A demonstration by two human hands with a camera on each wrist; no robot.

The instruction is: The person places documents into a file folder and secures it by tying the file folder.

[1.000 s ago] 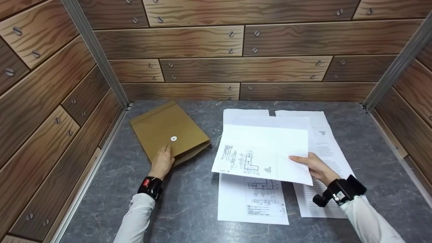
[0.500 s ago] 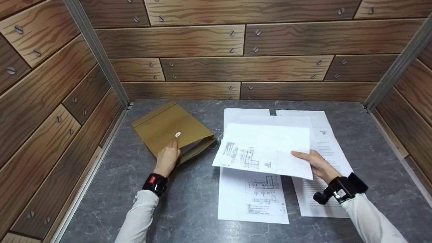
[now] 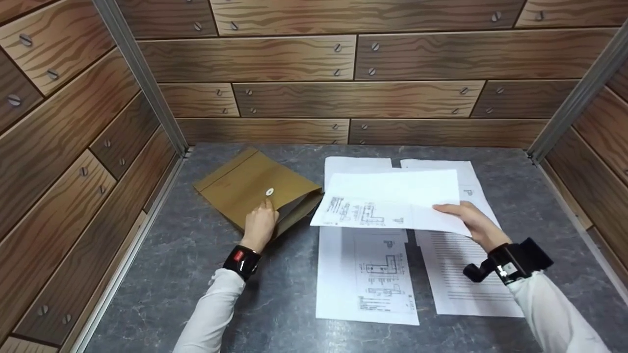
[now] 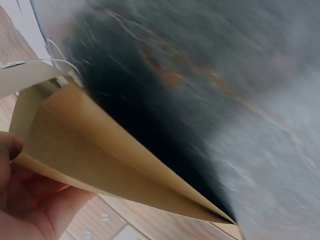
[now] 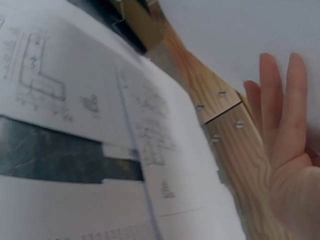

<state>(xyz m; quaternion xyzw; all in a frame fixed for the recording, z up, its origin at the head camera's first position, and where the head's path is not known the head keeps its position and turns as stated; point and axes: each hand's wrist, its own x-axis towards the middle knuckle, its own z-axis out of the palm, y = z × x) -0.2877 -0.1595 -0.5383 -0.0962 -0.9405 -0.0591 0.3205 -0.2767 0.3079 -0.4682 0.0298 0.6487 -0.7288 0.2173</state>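
In the head view, my left hand [image 3: 261, 224] pinches the edge of a brown button-and-string envelope [image 3: 240, 176] at its mouth. The mouth gapes toward me and to the right, and the left wrist view looks into the envelope's opening [image 4: 100, 145] beside the hand [image 4: 30, 200]. A white sheet of paper [image 3: 392, 191] with printed drawings is lifted by my right hand [image 3: 478, 223], thumb on top and fingers underneath. The right wrist view shows these fingers [image 5: 282, 110] stretched along the paper's underside. Below it lie a sheet with drawings [image 3: 363, 289] and a text page [image 3: 476, 279].
A grey marbled tabletop [image 3: 284, 314] carries everything. Wood-patterned panels [image 3: 294, 59] enclose it at the back and both sides, with metal posts [image 3: 142, 73] in the corners. A thin string [image 4: 60, 57] trails from the envelope.
My left hand has moved right and away from me, drawing the envelope's mouth right and widening it. My right hand has raised the sheet and moved slightly right; more of the pages below shows.
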